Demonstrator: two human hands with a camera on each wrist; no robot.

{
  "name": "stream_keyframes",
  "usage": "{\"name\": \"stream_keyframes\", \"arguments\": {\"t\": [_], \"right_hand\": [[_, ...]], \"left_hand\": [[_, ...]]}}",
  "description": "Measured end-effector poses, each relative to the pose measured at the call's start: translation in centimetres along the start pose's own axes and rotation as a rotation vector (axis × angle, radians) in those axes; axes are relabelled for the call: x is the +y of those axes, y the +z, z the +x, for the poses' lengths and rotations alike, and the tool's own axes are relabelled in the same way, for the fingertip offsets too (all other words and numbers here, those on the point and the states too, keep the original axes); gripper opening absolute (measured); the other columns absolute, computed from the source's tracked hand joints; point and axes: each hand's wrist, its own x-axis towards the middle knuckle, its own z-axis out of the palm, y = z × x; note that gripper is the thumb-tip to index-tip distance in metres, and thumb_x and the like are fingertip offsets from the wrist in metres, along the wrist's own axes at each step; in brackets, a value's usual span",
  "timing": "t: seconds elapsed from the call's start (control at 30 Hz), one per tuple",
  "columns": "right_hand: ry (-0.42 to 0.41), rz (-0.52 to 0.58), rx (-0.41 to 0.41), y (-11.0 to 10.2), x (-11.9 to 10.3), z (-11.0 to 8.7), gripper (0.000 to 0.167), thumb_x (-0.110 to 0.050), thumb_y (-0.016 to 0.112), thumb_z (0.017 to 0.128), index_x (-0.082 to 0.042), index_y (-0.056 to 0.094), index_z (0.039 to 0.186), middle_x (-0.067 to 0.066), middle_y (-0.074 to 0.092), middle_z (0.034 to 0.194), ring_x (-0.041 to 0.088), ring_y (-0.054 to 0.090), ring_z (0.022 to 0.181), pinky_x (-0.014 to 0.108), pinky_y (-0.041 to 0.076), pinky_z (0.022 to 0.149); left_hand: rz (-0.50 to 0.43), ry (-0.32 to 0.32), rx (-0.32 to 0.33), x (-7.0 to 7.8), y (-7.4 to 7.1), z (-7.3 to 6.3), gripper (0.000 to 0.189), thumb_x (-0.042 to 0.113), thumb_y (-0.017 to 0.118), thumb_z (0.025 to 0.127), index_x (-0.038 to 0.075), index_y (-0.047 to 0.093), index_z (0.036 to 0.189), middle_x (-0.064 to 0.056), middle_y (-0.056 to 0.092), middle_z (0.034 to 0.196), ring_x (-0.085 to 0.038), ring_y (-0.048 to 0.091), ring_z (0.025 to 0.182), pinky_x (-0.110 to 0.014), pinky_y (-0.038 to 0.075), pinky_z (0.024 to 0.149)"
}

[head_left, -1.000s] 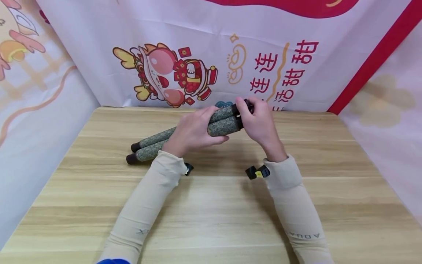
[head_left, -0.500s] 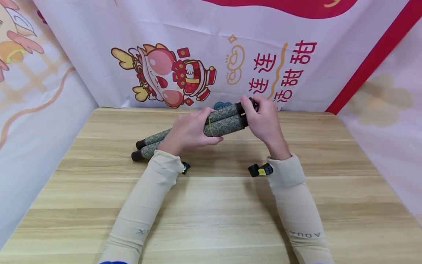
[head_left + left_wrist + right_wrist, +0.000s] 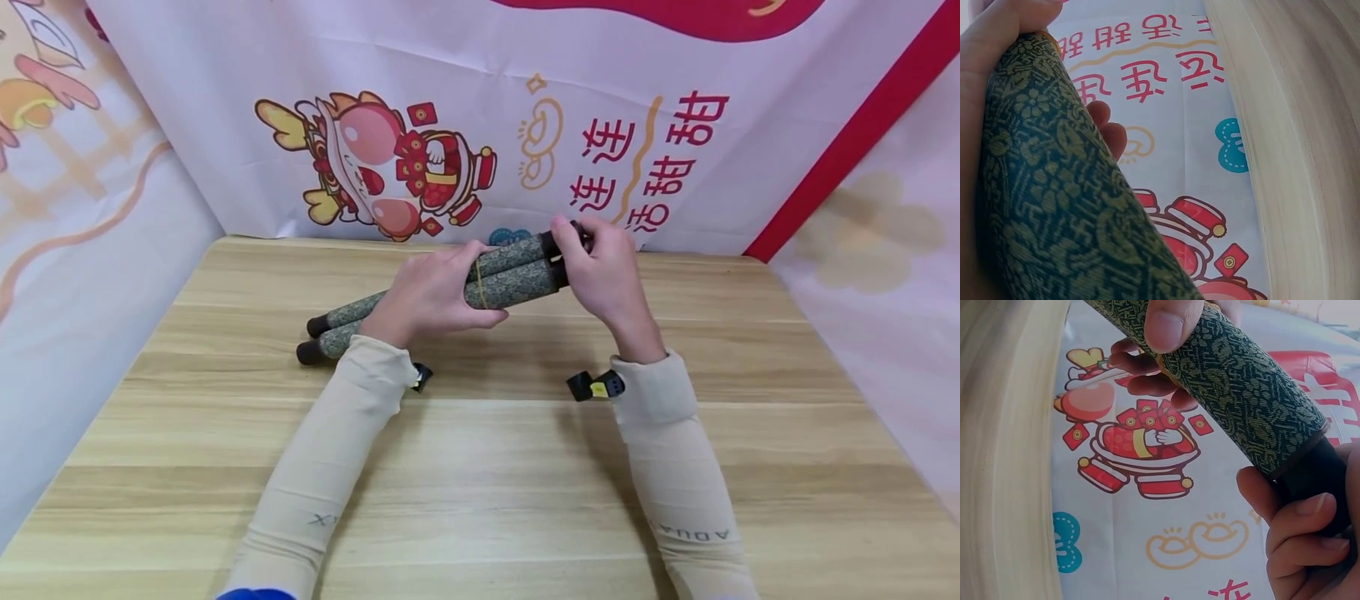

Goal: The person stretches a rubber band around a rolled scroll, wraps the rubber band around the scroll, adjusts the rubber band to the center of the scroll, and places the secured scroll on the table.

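Note:
Two rolled scrolls (image 3: 517, 283), covered in green patterned brocade and tipped with dark end knobs, lie side by side and slant up to the right in the head view. A thin yellow band circles them. My left hand (image 3: 431, 292) grips both around the middle, hiding part of their length. At the upper right end, my right hand (image 3: 603, 271) holds the dark knobs, with its thumb on top. The right wrist view shows its curled fingers around a black end, and the left hand's thumb (image 3: 1167, 325) pressing the brocade (image 3: 1241, 387) near the band.
A wood-grain table (image 3: 480, 483) spreads beneath both arms. Behind it hangs a white cloth (image 3: 450, 67) with a printed cartoon dragon and red characters, close past the hands. Printed cloth walls (image 3: 82, 250) also flank the left and right sides.
The scrolls have shifted slightly right with the right hand. My left hand has slid a little left along them, and the yellow band now shows beside it.

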Motion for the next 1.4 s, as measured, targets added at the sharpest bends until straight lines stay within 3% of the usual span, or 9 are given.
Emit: {"name": "stream_keyframes", "arguments": {"t": [0.37, 0.5, 0.73, 0.93, 1.13, 1.4], "right_hand": [[0.033, 0.005, 0.012, -1.5, 0.6, 0.2, 0.051, -0.048, 0.051, 0.107, -0.009, 0.055, 0.074, 0.007, 0.051, 0.070, 0.019, 0.047, 0.060, 0.029, 0.040, 0.052], [0.038, 0.010, 0.002, -1.4, 0.3, 0.2, 0.052, -0.049, 0.050, 0.107, -0.010, 0.053, 0.074, 0.006, 0.049, 0.070, 0.020, 0.046, 0.061, 0.030, 0.040, 0.052], [0.005, 0.012, -0.008, -0.5, -0.6, -0.1, 0.048, -0.046, 0.052, 0.107, -0.007, 0.062, 0.081, 0.009, 0.056, 0.072, 0.022, 0.051, 0.062, 0.029, 0.042, 0.052], [0.005, 0.012, 0.010, -0.3, -0.3, -0.2, 0.049, -0.046, 0.053, 0.107, -0.007, 0.060, 0.078, 0.009, 0.054, 0.071, 0.022, 0.049, 0.062, 0.029, 0.040, 0.052], [0.025, 0.025, 0.010, -1.0, 0.2, -0.1, 0.051, -0.047, 0.052, 0.107, -0.008, 0.057, 0.076, 0.007, 0.051, 0.072, 0.020, 0.048, 0.062, 0.028, 0.041, 0.052], [0.003, 0.011, 0.013, -1.3, 0.3, 0.2, 0.051, -0.046, 0.052, 0.107, -0.010, 0.052, 0.071, 0.004, 0.046, 0.065, 0.019, 0.044, 0.058, 0.029, 0.036, 0.051]], "left_hand": [[0.035, 0.042, -0.019, -0.3, 0.1, 0.1, 0.092, 0.067, 0.077, 0.080, 0.014, 0.052, 0.150, -0.007, 0.070, 0.140, -0.028, 0.072, 0.116, -0.051, 0.059, 0.091], [0.037, 0.055, 0.029, 0.2, 0.1, 0.0, 0.089, 0.068, 0.077, 0.079, 0.015, 0.054, 0.147, -0.005, 0.072, 0.133, -0.024, 0.072, 0.108, -0.048, 0.059, 0.085], [0.017, 0.045, 0.100, 1.0, 0.0, -0.3, 0.090, 0.073, 0.076, 0.079, 0.016, 0.057, 0.146, -0.002, 0.069, 0.137, -0.022, 0.072, 0.111, -0.046, 0.059, 0.081], [0.034, 0.014, 0.059, 0.7, 0.0, -0.3, 0.088, 0.071, 0.079, 0.078, 0.014, 0.059, 0.142, -0.005, 0.074, 0.127, -0.023, 0.072, 0.106, -0.048, 0.059, 0.080], [0.023, 0.010, 0.021, 0.4, 0.0, -0.1, 0.090, 0.070, 0.079, 0.078, 0.014, 0.057, 0.145, -0.006, 0.074, 0.131, -0.024, 0.072, 0.110, -0.048, 0.059, 0.081], [0.012, 0.006, 0.023, 0.2, 0.2, 0.0, 0.089, 0.069, 0.078, 0.077, 0.018, 0.056, 0.146, -0.004, 0.074, 0.130, -0.023, 0.072, 0.107, -0.048, 0.057, 0.079]]}}
